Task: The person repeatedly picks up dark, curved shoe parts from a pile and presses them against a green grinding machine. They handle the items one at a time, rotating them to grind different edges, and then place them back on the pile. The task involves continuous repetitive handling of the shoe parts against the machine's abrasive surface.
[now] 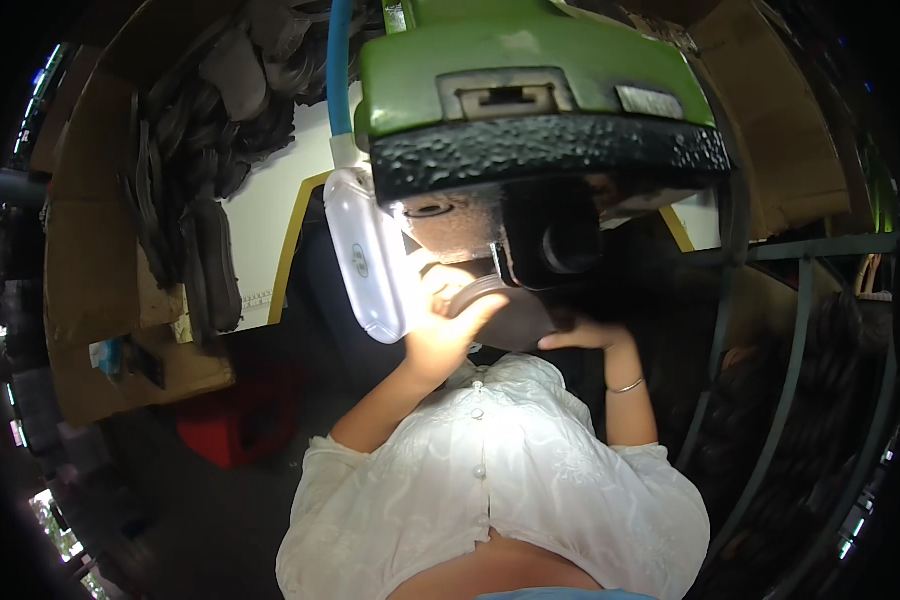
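Observation:
Under the head of a green machine, both my hands hold a dark, flat piece with a rounded edge, like a shoe sole. My left hand is closed on its left edge, with the thumb lying over the top. At its right end my right hand grips the edge, thumb toward me; its other fingers are hidden in shadow. Just above the piece hangs a black machine part. A lit white lamp hangs beside my left hand, close to the wrist.
A cardboard box on the left holds several dark soles. Another cardboard box stands at the right. Yellow-edged white table shows behind the lamp. A red stool sits low left; a metal rack stands right.

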`<state>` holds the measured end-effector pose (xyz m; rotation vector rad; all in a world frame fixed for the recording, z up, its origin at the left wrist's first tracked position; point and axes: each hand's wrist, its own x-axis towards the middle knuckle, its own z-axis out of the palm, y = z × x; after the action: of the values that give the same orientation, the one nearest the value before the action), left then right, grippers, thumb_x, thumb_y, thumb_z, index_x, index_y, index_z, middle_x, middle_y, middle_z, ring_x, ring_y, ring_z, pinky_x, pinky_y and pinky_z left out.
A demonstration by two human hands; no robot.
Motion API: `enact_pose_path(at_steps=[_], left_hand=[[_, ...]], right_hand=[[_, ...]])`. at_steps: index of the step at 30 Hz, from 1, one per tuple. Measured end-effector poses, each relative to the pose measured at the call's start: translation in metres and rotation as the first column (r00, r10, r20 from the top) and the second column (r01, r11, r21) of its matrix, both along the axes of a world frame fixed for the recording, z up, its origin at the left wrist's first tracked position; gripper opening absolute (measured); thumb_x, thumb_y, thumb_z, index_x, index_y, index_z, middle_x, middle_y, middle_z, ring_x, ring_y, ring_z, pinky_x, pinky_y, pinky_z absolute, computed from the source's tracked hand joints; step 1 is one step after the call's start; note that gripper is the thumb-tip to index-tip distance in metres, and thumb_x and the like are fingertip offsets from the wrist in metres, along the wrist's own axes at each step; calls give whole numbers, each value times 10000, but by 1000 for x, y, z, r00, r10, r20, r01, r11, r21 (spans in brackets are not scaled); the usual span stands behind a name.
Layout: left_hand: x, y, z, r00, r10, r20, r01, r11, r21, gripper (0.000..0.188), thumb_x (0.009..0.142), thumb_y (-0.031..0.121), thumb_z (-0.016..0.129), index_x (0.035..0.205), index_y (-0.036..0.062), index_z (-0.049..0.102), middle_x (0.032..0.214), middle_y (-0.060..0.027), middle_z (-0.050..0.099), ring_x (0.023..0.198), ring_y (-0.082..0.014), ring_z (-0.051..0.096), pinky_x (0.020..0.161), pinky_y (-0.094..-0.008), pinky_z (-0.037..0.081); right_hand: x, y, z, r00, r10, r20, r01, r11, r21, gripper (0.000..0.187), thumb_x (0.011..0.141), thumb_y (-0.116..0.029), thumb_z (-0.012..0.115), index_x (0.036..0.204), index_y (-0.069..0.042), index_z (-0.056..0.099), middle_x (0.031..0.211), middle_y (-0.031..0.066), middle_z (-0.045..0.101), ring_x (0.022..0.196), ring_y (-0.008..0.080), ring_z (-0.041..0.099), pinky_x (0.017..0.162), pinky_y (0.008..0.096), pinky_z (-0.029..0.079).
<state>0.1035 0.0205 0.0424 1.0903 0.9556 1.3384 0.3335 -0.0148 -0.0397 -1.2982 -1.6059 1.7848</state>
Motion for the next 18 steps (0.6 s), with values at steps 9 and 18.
enact_pose_path(at_steps=[9,18], left_hand=[[-5,19,1,992,-83,-91,75,993,-88,192,762,8,637,942,-19,574,845,-54,584,745,-127,550,691,-247,457],[-18,4,-6,993,-107,-54,92,971,-219,328,825,31,566,1091,35,376,818,-63,581,646,-80,513,574,-203,407]], right_hand=[[36,-6,62,1000,-15,-24,11,990,-140,411,689,-181,738,980,70,593,840,51,623,768,111,562,725,237,458],[60,41,122,821,-435,-370,501,859,104,375,766,-114,615,1100,37,535,935,71,616,852,121,575,788,241,442]])
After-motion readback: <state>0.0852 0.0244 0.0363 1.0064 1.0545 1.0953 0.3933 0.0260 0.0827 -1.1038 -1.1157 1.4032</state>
